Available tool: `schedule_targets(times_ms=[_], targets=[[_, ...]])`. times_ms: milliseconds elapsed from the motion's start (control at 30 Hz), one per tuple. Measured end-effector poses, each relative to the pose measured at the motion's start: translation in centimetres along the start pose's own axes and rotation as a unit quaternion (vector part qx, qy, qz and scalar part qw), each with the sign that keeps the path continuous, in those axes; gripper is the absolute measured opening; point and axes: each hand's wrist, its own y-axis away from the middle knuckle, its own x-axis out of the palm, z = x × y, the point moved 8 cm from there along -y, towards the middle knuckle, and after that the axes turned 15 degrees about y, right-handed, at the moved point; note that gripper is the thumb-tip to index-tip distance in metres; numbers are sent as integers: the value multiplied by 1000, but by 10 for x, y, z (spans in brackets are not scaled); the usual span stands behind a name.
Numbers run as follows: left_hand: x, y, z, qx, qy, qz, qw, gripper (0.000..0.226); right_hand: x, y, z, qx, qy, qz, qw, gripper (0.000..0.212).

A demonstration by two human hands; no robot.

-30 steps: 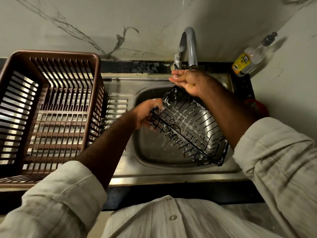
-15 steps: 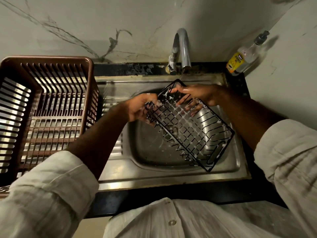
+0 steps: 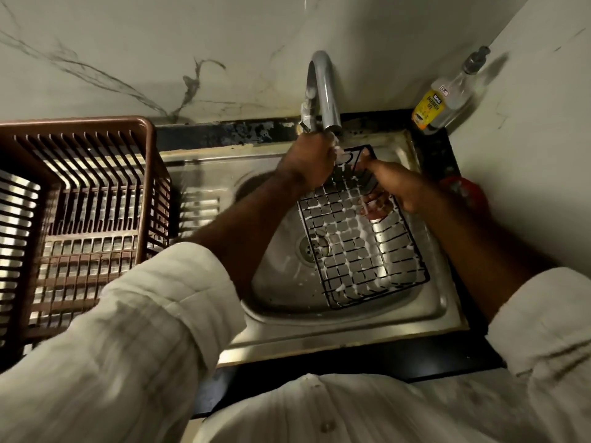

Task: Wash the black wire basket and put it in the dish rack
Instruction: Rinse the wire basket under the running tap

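Gripping sudsy wire basket (image 3: 361, 251) (both hands (image 3: 308, 164) (image 3: 403, 190))

Left hand (image 3: 308, 161), right hand (image 3: 399, 187) — both curled

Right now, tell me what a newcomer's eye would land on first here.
The black wire basket, flecked with white foam, tilts in the sink in the middle, gripped at its far end by the left hand and right hand under the tap. A brown dish rack stands to the left; a soap bottle sits in the far right corner.
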Motion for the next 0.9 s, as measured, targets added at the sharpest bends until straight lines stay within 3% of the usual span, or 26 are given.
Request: schedule_targets(times_ms=[167,367,500,633,733,900], targets=[[21,-4,-6,18,-25,48,998,38,-1,4,-4,19,-10,-11,1000,60],[6,-6,16,-53,89,-48,993,26,-1,2,-17,31,-9,9,999,66],[7,-11,19,-81,87,-43,992,18,3,1,-15,20,3,17,1000,69],[2,-11,22,-142,65,-76,985,49,4,1,-11,18,17,21,999,67],[7,-13,24,-153,54,-33,986,51,0,0,-12,27,25,10,999,70],[15,-23,23,-144,70,56,986,34,-3,-5,-17,39,10,10,999,78]])
